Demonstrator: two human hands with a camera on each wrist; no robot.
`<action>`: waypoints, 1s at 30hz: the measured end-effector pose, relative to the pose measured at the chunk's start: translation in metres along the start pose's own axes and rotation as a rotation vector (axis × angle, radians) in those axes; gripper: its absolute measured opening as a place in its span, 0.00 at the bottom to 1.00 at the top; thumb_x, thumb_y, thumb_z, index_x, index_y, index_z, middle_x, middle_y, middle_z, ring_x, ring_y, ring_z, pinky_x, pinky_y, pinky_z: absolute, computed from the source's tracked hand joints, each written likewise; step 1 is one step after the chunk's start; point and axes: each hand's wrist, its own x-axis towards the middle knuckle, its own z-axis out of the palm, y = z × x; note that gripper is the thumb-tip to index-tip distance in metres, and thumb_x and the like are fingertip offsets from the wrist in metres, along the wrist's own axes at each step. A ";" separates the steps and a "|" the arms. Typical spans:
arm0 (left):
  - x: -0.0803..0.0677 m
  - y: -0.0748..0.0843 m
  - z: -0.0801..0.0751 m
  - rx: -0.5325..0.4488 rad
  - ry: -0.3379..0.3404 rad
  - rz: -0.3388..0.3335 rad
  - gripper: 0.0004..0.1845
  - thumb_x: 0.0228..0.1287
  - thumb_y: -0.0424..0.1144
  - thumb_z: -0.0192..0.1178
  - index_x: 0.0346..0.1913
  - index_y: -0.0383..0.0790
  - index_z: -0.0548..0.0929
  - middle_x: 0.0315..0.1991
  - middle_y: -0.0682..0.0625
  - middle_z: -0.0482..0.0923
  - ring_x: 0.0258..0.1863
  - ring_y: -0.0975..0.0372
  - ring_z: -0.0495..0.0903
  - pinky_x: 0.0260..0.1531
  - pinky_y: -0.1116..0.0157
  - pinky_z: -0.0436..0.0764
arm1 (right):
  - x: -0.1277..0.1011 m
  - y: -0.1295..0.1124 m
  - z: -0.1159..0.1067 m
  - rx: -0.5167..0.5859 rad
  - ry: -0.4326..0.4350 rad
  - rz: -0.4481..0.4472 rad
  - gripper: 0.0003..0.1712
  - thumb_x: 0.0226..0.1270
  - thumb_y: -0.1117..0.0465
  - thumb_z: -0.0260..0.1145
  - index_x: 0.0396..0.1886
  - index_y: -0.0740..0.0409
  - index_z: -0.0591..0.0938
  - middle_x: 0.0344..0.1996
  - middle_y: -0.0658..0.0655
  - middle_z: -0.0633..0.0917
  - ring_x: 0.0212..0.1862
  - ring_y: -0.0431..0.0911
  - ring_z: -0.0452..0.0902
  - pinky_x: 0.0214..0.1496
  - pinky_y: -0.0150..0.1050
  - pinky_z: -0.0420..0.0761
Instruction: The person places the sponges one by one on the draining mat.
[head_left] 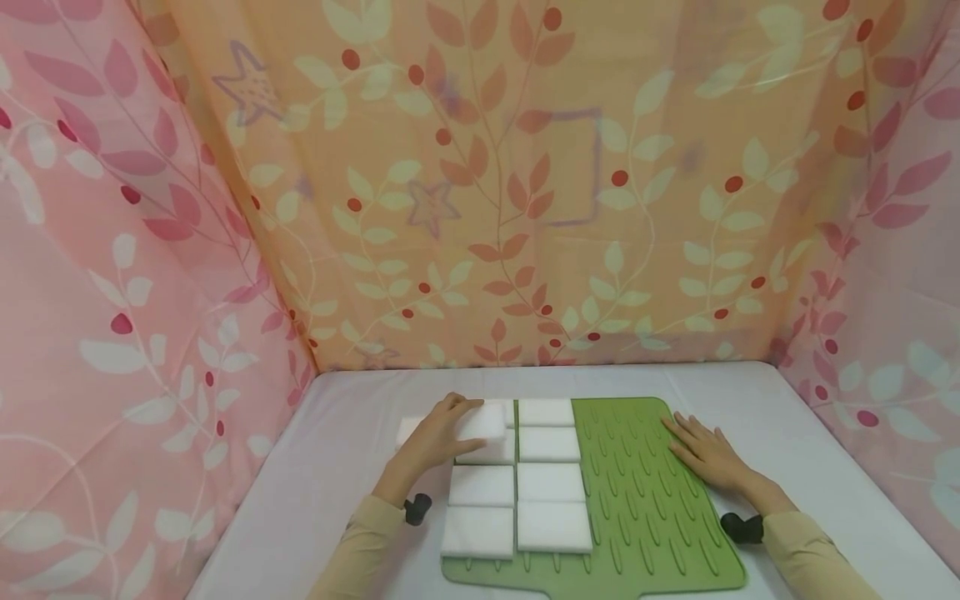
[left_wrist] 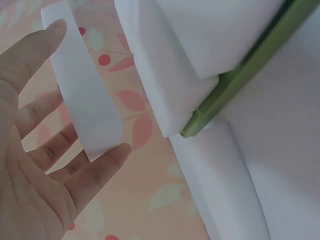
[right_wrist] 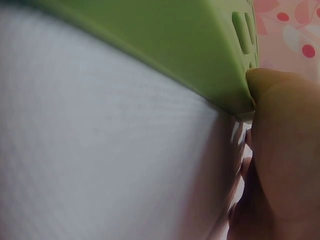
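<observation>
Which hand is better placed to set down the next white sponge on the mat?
Left. The left hand already pinches a white sponge above the rows, while the right hand lies flat on the green mat, holding nothing.

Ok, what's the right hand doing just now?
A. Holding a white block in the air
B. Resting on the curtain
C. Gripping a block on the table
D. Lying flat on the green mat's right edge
D: the right hand lies flat, fingers straight, on the right edge of the green mat, while the left hand holds a white block.
</observation>
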 end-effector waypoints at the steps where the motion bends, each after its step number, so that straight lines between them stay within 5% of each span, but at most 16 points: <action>1: 0.002 0.000 0.000 0.005 -0.003 0.007 0.35 0.53 0.55 0.65 0.64 0.48 0.70 0.51 0.48 0.68 0.45 0.58 0.72 0.43 0.60 0.77 | 0.000 0.000 0.000 0.002 0.001 -0.001 0.31 0.71 0.50 0.51 0.69 0.59 0.62 0.67 0.71 0.59 0.67 0.71 0.48 0.60 0.72 0.42; 17: 0.029 0.016 0.003 -0.021 -0.145 0.052 0.36 0.54 0.42 0.67 0.66 0.42 0.66 0.56 0.42 0.64 0.52 0.52 0.68 0.51 0.56 0.73 | -0.001 -0.002 -0.002 0.003 0.000 0.001 0.31 0.71 0.50 0.51 0.69 0.59 0.62 0.67 0.71 0.59 0.67 0.71 0.49 0.60 0.72 0.43; 24: 0.040 0.026 0.010 0.044 -0.142 0.088 0.36 0.53 0.46 0.68 0.66 0.46 0.67 0.54 0.46 0.67 0.51 0.56 0.70 0.49 0.60 0.75 | -0.001 -0.004 -0.003 0.006 0.001 0.002 0.31 0.71 0.50 0.51 0.68 0.60 0.62 0.67 0.71 0.59 0.66 0.71 0.49 0.60 0.72 0.42; 30: 0.046 0.037 0.015 0.083 -0.160 0.053 0.36 0.52 0.52 0.67 0.66 0.51 0.67 0.54 0.51 0.69 0.53 0.59 0.71 0.46 0.52 0.76 | -0.001 -0.006 -0.004 0.004 0.000 0.005 0.31 0.71 0.50 0.51 0.68 0.59 0.63 0.67 0.71 0.59 0.67 0.71 0.49 0.60 0.71 0.43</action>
